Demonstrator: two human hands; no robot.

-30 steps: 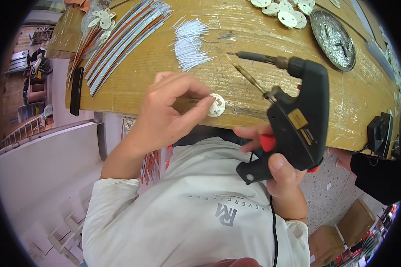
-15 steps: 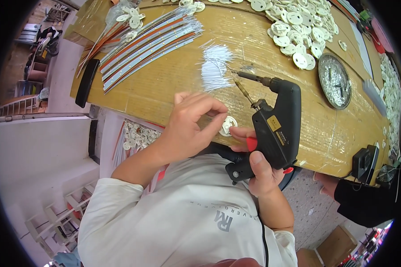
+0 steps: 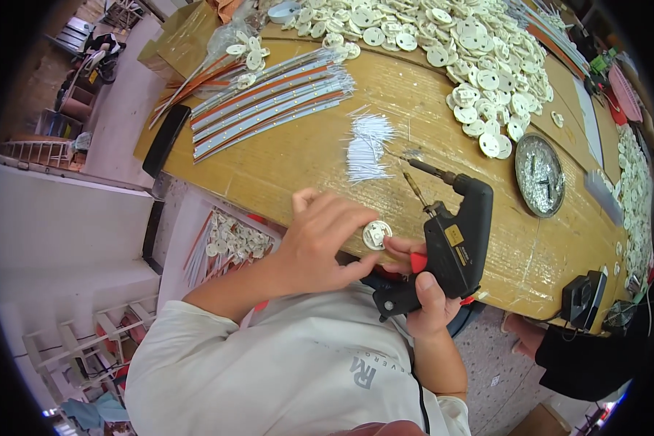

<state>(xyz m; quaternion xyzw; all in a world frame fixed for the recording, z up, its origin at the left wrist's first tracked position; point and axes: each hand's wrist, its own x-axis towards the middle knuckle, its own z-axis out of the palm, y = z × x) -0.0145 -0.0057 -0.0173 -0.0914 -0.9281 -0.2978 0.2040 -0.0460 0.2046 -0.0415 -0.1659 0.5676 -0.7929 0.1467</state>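
Observation:
My right hand (image 3: 430, 299) is wrapped round the grip of a black soldering gun (image 3: 459, 243) with a red trigger; its tip points up and left over the table. Fingertips of the same hand touch the right edge of a round white plastic disc (image 3: 377, 235) at the table's near edge. My left hand (image 3: 320, 243) is just left of the disc, thumb and index finger spread apart around it, the index tip by its upper edge. Whether that tip touches is hard to tell. A pile of short white wires (image 3: 369, 149) lies beyond the gun's tip.
LED strips (image 3: 261, 109) lie at the back left, beside a black bar (image 3: 166, 142). White discs (image 3: 479, 65) are heaped at the back right, near a round metal dish (image 3: 540, 176). Below the table's left edge sits a bin of discs (image 3: 232, 240). A person's leg (image 3: 585, 356) shows at right.
My left thumb and index finger have parted from a near pinch, uncovering more of the disc. The view has shifted, so the table sits lower. My right hand still holds the soldering gun.

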